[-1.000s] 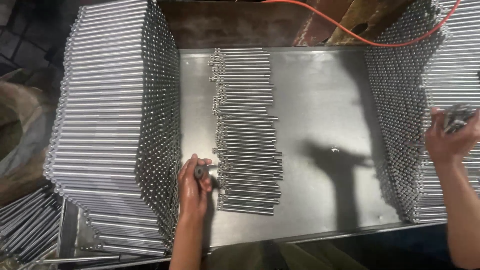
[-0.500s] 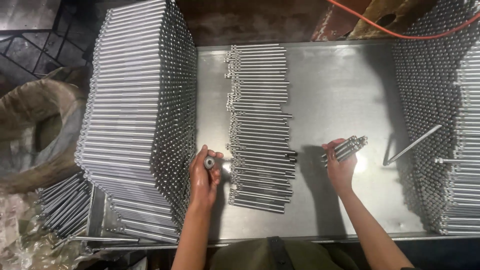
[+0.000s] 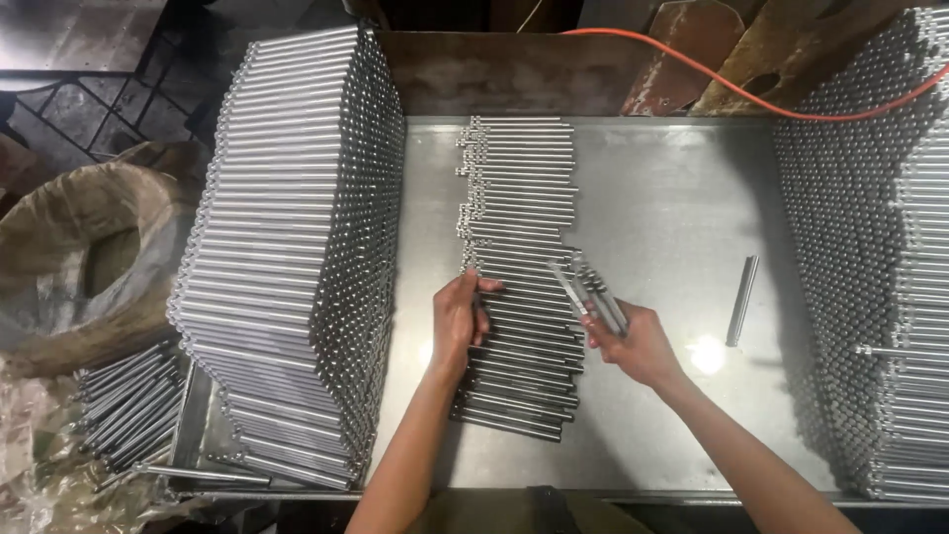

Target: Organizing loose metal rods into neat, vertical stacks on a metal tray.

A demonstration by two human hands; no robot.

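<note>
Held in the right hand [image 3: 638,341]: a small bundle of rods [image 3: 590,293], short and metal, long axis running diagonally, free ends pointing up and to the left, toward the far side of the metal tray [image 3: 652,188]. Fingers closed around the lower end of this bundle, just over the right edge of the row of rods [image 3: 519,272]. In that row, many same rods lying flat side by side in the middle of the tray, each one with long axis left to right, the row itself stretching from the far wall toward the near edge. Resting on the left edge of the row, about the middle of its length: the left hand [image 3: 460,321], fingers curled and pressing on the rod ends, nothing lifted; whether something small is pinched, cannot tell. To the right, well apart from the row: a single rod [image 3: 742,300] lying alone on the bare tray, long axis almost near to far. At the left side of the tray, a tall left stack of rods [image 3: 287,257], ends facing the tray centre. At the right side, a right stack of rods [image 3: 880,257], also with ends facing inward. Above it, an orange cable [image 3: 732,84]. Outside the tray at left, a brown sack [image 3: 79,257] and loose rods [image 3: 129,400] near it.
</note>
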